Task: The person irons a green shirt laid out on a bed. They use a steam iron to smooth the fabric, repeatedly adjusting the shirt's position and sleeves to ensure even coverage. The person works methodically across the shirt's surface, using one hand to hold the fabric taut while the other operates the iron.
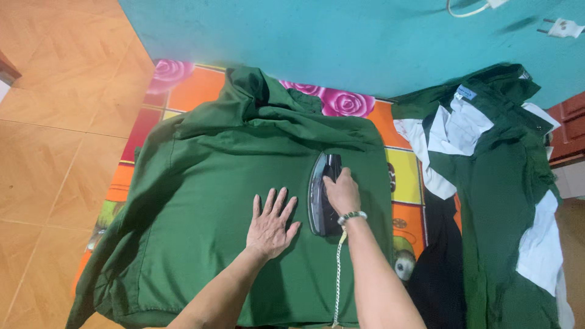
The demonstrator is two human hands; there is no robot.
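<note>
Two hands at work on one large dark-green cloth garment (201, 201) spread flat over a bright flower-print mat (183, 85) on the floor. Right hand (343, 192) wrapped tight around handle of dark grey electric iron (323, 195), sole down on the garment's middle, right of centre. Left hand (271, 225) flat, fingers spread wide, holding nothing, pressing cloth just beside the iron. Cloth around the hands looks smooth; collar end at top bunched and folded, left sleeve edge rumpled, so by my judgement roughly mid-way, upper part and sides left. White twisted iron cord (337, 274) trails down along right forearm. Pile of green and white clothes (493, 183) lies right, touching mat. White plug (560, 27) on teal floor covering (365, 42), well apart. Nothing blocks the iron except the bunched collar.
</note>
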